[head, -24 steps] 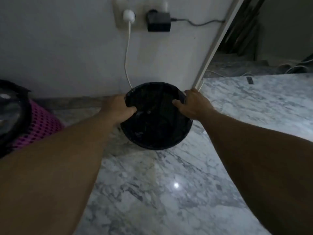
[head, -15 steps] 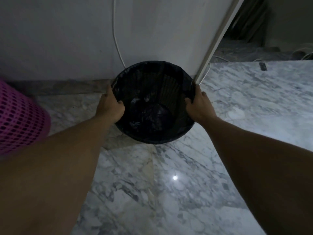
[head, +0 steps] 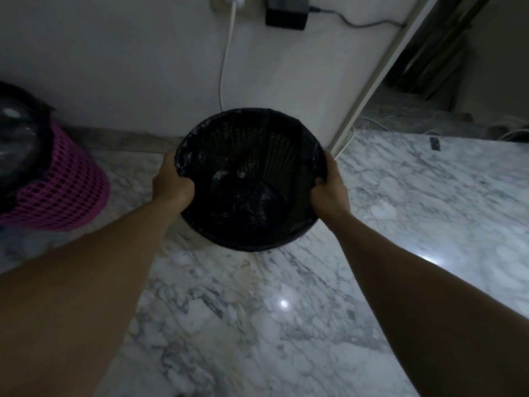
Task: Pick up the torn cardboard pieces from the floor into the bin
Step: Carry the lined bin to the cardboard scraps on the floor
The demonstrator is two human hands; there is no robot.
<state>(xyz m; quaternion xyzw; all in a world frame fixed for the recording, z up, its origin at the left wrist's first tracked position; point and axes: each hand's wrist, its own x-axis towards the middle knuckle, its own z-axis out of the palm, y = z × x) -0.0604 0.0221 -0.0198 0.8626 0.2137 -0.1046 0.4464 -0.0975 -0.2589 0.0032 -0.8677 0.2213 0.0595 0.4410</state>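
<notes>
Evidently we are at the early end of the job: no torn cardboard shows anywhere on the marble floor [head: 257,325] in view. The inside of the bin [head: 252,113] is too dark to tell whether any pieces lie among the folds of its crumpled black liner.

The bin sits just above the middle of the view, close to the wall at 12 o'clock. Our left hand [head: 173,181] grips its rim at 9 o'clock and our right hand [head: 329,191] grips it at 3 o'clock. On both hands the fingers are curled over the edge and clamped on rim and liner together. Whether the bin stands on the floor or hangs just off it, we cannot tell.

A pink basket [head: 63,193] with a dark bag in it stands at 9 o'clock of the view, well apart from the bin.

We judge that the step in hand is taking the bin to where the pieces lie. All the gathering and dropping in looks to be left.
</notes>
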